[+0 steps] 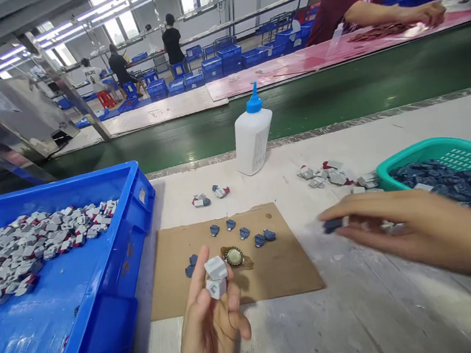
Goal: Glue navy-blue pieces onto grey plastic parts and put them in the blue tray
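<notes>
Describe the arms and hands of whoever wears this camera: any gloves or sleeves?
Both the left hand and right hand are bare, without gloves. No sleeve shows on either arm. I see no ring, watch or bracelet, though the right side is blurred.

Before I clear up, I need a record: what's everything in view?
Bin: one, blue, left, holding mostly grey pieces
Basket: one, green, right, holding dark pieces
Pile: one, grey and red, beside basket
Clusters: two, grey, red, blue, behind cardboard
Cardboard: one, brown, centre
Small pieces: about seven, blue, on cardboard
Bottle cap: one, metallic, on cardboard
Bottle: one, white and blue, behind cardboard
Table: one, white, foreground
Belt: one, green, beyond table
Board: one, pink, beyond belt
Crates: many, blue, background
Stools: several, red and blue, background
Windows and lights: several, white, background
People: four, varied tops, beyond belt
Left hand: one, centre, holding two pale pieces
Right hand: one, right, holding blue piece
</notes>
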The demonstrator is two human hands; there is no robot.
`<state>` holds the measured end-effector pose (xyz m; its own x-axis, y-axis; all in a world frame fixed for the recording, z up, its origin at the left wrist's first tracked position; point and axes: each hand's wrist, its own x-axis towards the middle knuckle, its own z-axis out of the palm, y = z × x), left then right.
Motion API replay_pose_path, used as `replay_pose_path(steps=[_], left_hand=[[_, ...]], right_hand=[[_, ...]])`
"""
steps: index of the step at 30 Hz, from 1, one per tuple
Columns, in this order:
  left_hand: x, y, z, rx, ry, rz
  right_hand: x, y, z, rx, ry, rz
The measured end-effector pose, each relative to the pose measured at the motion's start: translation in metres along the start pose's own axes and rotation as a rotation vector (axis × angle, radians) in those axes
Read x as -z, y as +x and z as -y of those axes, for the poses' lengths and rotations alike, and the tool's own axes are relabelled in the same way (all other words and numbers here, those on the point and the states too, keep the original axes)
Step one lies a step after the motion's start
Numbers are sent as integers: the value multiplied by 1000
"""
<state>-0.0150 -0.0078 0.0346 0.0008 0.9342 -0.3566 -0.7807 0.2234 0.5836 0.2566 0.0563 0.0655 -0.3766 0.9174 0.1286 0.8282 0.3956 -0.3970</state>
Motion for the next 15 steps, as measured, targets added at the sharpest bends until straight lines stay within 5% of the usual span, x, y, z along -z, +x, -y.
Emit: replay_pose_path(steps=[5,9,15], left_hand=[[16,3,6,-179,207,-109],[28,6,3,-209,226,-131],[38,14,-8,-122,56,-175]], right_hand=[[-52,42,70,290,88,209],[-76,63,82,386,-79,291],[-81,81,93,410,-307,342]])
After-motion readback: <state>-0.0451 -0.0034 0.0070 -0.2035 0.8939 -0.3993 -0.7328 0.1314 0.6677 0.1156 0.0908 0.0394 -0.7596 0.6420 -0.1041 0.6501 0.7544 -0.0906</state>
